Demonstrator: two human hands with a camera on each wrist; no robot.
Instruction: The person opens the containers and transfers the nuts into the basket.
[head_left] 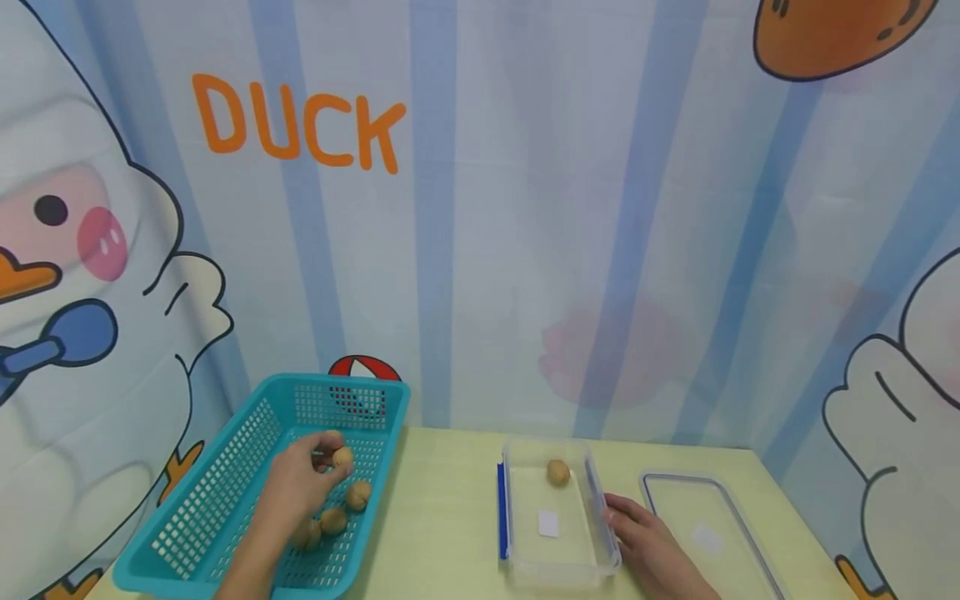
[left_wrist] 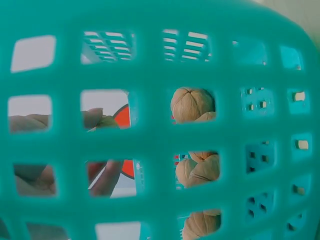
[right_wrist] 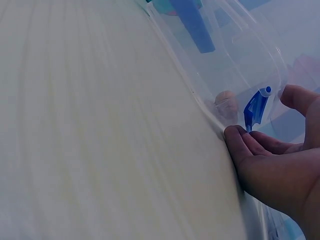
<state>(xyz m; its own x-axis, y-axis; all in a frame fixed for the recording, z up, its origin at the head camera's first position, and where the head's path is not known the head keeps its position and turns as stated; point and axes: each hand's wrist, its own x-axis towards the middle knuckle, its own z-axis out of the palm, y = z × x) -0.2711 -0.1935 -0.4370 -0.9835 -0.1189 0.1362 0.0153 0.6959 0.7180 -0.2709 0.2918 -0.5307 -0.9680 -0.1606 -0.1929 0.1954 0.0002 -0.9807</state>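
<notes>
Over the turquoise basket (head_left: 392, 467), my left hand (head_left: 296, 483) pinches a walnut (head_left: 342, 457) between thumb and fingers. Several walnuts (head_left: 358, 495) lie on the basket floor below it. Through the basket's holes, the left wrist view shows walnuts (left_wrist: 192, 105) and parts of the left hand's fingers (left_wrist: 107, 179). My right hand (head_left: 645, 537) rests relaxed fingers against the right wall of a clear plastic box (head_left: 551, 571); its fingertips (right_wrist: 235, 137) touch low on the box beside a blue latch (right_wrist: 256, 109). One walnut (head_left: 558, 472) sits inside the box near its far end.
A clear lid (head_left: 693, 479) with a grey rim lies right of the box. A blue latch flap (head_left: 502, 512) hangs on the box's left side. Pale yellow cloth (head_left: 442, 517) covers the table, and a striped duck-print curtain (head_left: 495, 250) rises behind it.
</notes>
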